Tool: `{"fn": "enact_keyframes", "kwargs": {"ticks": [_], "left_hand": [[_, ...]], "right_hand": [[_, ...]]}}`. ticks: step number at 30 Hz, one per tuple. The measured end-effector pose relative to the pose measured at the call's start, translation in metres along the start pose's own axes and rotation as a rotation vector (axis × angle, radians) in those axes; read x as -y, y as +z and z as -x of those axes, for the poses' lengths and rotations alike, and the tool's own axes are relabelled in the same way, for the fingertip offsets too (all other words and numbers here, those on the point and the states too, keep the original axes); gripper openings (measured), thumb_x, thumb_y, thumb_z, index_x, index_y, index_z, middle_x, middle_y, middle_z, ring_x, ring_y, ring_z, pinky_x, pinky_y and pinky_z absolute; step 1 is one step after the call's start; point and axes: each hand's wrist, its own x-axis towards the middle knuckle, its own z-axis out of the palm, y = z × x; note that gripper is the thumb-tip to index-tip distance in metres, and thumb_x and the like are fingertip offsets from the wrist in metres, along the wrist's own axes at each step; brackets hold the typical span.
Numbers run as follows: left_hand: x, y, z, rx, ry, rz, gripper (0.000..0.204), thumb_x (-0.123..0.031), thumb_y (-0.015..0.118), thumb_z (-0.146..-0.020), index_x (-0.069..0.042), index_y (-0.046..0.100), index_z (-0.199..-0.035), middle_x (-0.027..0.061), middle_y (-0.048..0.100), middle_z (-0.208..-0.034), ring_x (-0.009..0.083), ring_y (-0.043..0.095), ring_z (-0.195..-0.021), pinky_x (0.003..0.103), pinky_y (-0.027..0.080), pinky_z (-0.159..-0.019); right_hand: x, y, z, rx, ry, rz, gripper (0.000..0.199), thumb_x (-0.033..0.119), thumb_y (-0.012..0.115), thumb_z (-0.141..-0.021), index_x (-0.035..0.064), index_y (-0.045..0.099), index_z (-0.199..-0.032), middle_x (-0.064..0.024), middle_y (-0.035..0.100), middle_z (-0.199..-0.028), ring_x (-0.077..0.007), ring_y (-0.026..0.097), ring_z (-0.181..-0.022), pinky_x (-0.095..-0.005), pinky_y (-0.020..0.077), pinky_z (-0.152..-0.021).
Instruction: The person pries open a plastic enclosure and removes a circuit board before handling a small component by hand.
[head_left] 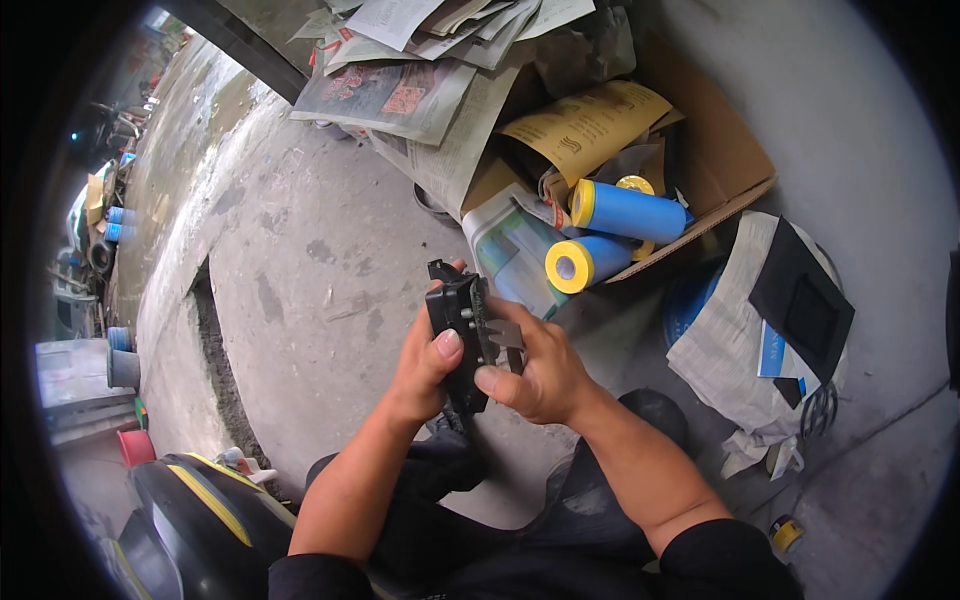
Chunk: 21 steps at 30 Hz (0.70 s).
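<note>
Black part: a dark, long casing [458, 330] held up between both hands, above the person's lap.
Left hand: the hand [418, 368] is closed round the casing, its thumb pressed on the near face.
Right hand: the other hand [548, 370] pinches a grey flat piece [507, 336] beside the casing, thumb tip at the casing's edge.
Cardboard box: beyond the right hand, an open carton [725, 165] holds a yellow-brown printed sheet [590, 130] and a blue roll with yellow ends [632, 210].
Box mouth: a second blue roll [600, 258] lies just below the first; whether it is fully inside, I cannot tell.
Papers: newspapers [395, 100] are heaped over the box's far left side.
Blue container: at right, its wall [680, 315] shows under newsprint [720, 335] and a black flat panel [805, 305]; its contents are hidden.
Far left: a grey bucket [123, 369] stands near a red container [135, 448].
</note>
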Motion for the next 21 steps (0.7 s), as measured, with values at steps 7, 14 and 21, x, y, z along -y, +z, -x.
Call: {"fn": "enact_keyframes", "kwargs": {"ticks": [7, 14, 21], "left_hand": [[0.004, 0.002, 0.0, 0.003, -0.031, 0.083, 0.098, -0.056, 0.063, -0.08, -0.002, 0.019, -0.149, 0.0132, 0.046, -0.133, 0.0242, 0.05, -0.119, 0.038, 0.04, -0.103], [0.01, 0.0, -0.004, -0.001, -0.079, 0.215, 0.081, -0.053, 0.054, -0.089, -0.009, 0.022, -0.149, 0.0148, 0.051, -0.129, 0.0255, 0.056, -0.114, 0.04, 0.046, -0.099], [-0.017, 0.011, 0.0, -0.144, -0.223, 0.322, 0.073, -0.065, 0.046, -0.09, 0.0, 0.053, -0.123, 0.0153, 0.063, -0.114, 0.0244, 0.064, -0.1, 0.037, 0.053, -0.089]], "right_hand": [[-0.003, 0.0, 0.0, 0.001, 0.019, 0.085, 0.079, 0.052, 0.063, -0.076, -0.0079, 0.047, -0.124, -0.0234, 0.066, -0.09, -0.0374, 0.066, -0.084, -0.0398, 0.0517, -0.077], [-0.004, 0.001, -0.005, -0.038, 0.07, 0.128, 0.078, 0.062, 0.064, -0.078, -0.0033, 0.053, -0.119, -0.0184, 0.067, -0.081, -0.0353, 0.067, -0.079, -0.0396, 0.0514, -0.073], [0.012, -0.01, -0.012, 0.044, 0.239, 0.042, 0.055, 0.05, 0.06, -0.09, 0.0004, 0.058, -0.114, -0.0148, 0.068, -0.086, -0.0263, 0.066, -0.08, -0.0364, 0.0499, -0.074]]}}
